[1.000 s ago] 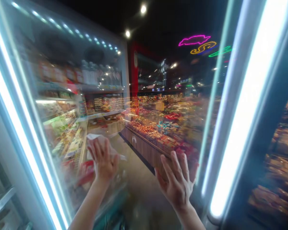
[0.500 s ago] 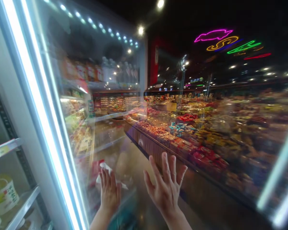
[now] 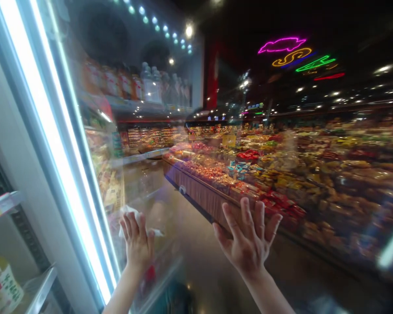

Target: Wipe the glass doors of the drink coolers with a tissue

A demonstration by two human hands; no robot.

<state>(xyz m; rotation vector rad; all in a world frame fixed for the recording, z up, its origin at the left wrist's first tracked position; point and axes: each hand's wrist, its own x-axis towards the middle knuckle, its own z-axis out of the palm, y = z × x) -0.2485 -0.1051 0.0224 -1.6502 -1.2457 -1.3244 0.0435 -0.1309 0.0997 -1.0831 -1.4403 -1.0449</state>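
My left hand [image 3: 138, 242] presses a white cloth [image 3: 129, 212] flat against the glass door [image 3: 170, 183] of a fridge, near the door's lit left frame [image 3: 57, 152]. The cloth shows above and beside the fingertips. My right hand [image 3: 249, 242] lies flat on the same glass further right, fingers spread, holding nothing. The glass mirrors a shop aisle with long product counters.
The fridge's inside shows at far left: a shelf rail [image 3: 39, 290], a price strip [image 3: 1, 205] and a bottle with a yellow-green label [image 3: 0, 285]. Neon signs [image 3: 291, 52] and ceiling lights reflect in the upper glass.
The view swung left, then steadied; the right light strip left the picture. My left hand with the cloth slid down and left on the glass. My right hand stays flat on it.
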